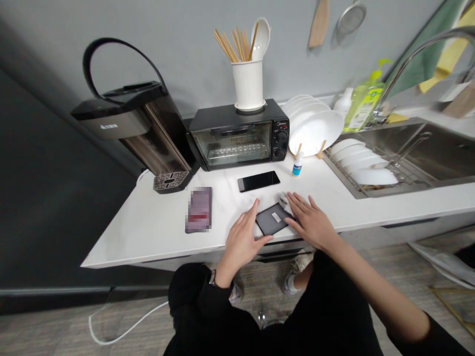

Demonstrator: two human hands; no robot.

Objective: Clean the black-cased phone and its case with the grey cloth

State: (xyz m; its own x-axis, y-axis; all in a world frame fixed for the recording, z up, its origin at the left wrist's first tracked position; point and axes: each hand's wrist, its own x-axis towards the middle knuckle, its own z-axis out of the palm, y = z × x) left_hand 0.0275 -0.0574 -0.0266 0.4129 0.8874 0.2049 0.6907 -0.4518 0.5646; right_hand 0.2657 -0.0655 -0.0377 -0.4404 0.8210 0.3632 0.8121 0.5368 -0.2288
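Note:
A dark flat rectangular case (pixel 272 219) with a small pale label lies at the counter's front edge. My left hand (pixel 243 237) rests at its left side, thumb and fingers apart. On its right side my right hand (pixel 309 220) lies over a crumpled whitish piece (pixel 285 201), partly hidden under the fingers. Whether those fingers grip it is unclear. Behind the case is a black phone (pixel 259 181), screen up. A small white bottle with a blue label (pixel 297 164) stands to the phone's right. Farther left lies a purple, pixelated flat item (pixel 199 210).
Behind stand a water dispenser (pixel 148 128), a toaster oven (pixel 237 136) topped by a white utensil holder (pixel 248 84), and racked plates (pixel 315 129). To the right, a sink (pixel 441 158) holds bowls (pixel 361 160); a green soap bottle (pixel 365 104) stands behind it.

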